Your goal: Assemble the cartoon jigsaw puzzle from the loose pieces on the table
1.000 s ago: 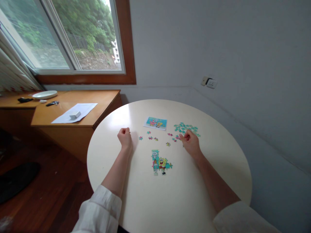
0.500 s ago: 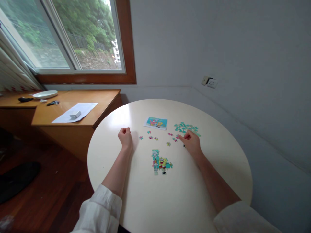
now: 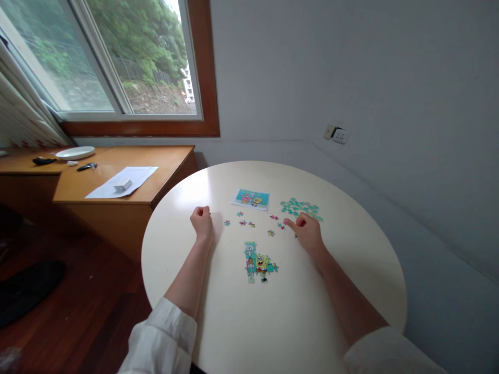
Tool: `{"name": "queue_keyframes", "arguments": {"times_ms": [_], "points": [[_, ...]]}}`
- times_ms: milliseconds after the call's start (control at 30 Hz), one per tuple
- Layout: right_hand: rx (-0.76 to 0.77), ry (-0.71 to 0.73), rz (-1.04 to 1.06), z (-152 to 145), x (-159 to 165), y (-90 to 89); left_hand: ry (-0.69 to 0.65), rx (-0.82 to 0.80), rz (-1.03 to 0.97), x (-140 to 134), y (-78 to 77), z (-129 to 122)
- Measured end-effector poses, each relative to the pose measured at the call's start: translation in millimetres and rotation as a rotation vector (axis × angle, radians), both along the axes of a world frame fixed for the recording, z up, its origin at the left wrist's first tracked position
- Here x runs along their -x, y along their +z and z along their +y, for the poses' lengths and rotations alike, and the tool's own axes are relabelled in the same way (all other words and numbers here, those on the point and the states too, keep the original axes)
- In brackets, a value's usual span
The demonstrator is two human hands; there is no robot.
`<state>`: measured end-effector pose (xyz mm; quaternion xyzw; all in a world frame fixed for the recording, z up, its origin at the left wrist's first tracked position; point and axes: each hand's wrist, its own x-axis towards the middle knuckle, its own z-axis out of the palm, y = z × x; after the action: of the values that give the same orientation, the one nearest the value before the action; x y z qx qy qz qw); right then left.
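My left hand (image 3: 201, 222) rests as a fist on the table, left of the loose pieces, with nothing visible in it. My right hand (image 3: 307, 232) is closed, its fingers curled and a fingertip on a pink puzzle piece (image 3: 285, 222) that is partly covered. Between my forearms lies a joined puzzle section (image 3: 261, 264) with a yellow square character and a tall, pale teal one. Several loose pieces, among them a yellow puzzle piece (image 3: 271, 233) and a pink-and-teal puzzle piece (image 3: 227, 223), are scattered beyond it. A picture card (image 3: 251, 199) lies farther back.
A pile of teal puzzle pieces (image 3: 300, 206) lies just beyond my right hand on the round white table (image 3: 241, 332). To the left, a wooden desk (image 3: 171, 161) holds a paper sheet (image 3: 136, 176), a small white box (image 3: 122, 185) and a white plate (image 3: 75, 152).
The view has shifted very slightly. Both hands stay nearly where they were; my right fingertip covers a little more of the pink piece.
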<state>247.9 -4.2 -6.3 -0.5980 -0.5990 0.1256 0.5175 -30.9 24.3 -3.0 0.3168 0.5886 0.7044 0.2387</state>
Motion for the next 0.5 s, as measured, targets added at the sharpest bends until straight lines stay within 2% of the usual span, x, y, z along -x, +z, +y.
{"name": "queue_keyframes", "arguments": {"times_ms": [267, 500], "points": [[0.000, -0.005, 0.003, -3.2, 1.7, 3.9, -0.005, 0.003, -0.004, 0.9, 0.0, -0.4], [-0.026, 0.006, 0.133, -1.6, 5.0, 4.3, -0.008, -0.001, -0.017, 1.3, -2.1, 0.9]]}}
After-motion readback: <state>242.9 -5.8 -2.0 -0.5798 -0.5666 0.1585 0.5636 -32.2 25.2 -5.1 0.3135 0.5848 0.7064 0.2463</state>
